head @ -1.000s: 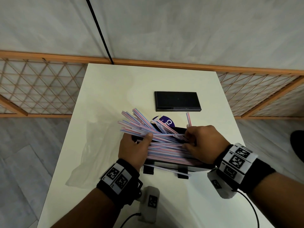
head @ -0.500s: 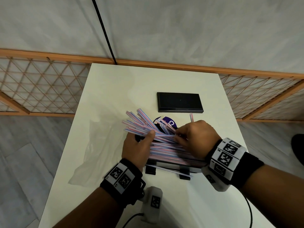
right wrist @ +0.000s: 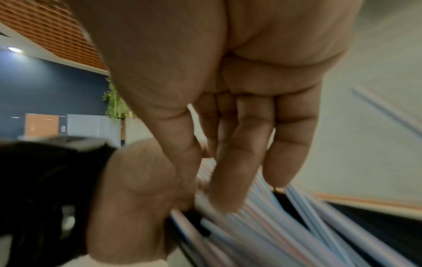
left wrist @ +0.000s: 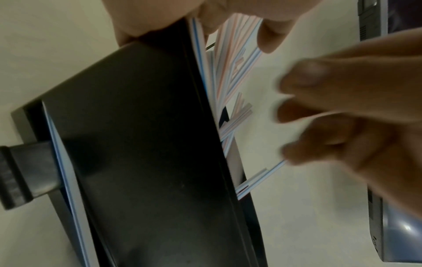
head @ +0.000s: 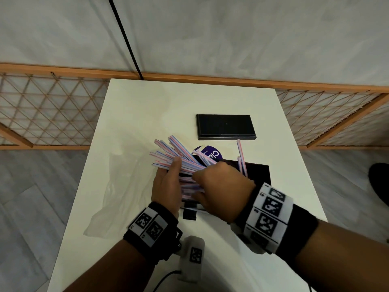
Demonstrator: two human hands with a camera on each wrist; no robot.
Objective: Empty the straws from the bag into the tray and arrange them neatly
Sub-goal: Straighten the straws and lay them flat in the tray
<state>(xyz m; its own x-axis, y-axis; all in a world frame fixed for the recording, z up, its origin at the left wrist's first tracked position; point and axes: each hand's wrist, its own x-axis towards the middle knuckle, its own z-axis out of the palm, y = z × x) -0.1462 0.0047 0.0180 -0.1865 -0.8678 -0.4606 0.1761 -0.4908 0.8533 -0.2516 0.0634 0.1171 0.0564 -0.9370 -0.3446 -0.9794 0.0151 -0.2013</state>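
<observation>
Straws (head: 179,163), striped pink and blue, lie heaped across the black tray (head: 259,174) in the middle of the white bench (head: 134,123), their far ends fanning out over its left edge. The left hand (head: 167,186) presses flat against the heap with straight fingers, and the right hand (head: 221,186) has its fingers curled down around the straws, hiding much of the tray. The clear bag (head: 117,192) lies slack at the left, with a black box (head: 226,127) and a purple label (head: 210,154) beyond the tray.

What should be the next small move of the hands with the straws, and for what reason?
Probably sweep the straws right into the black tray: their ends fan out past its left edge, over the left hand, and the right hand rests on the pile.
</observation>
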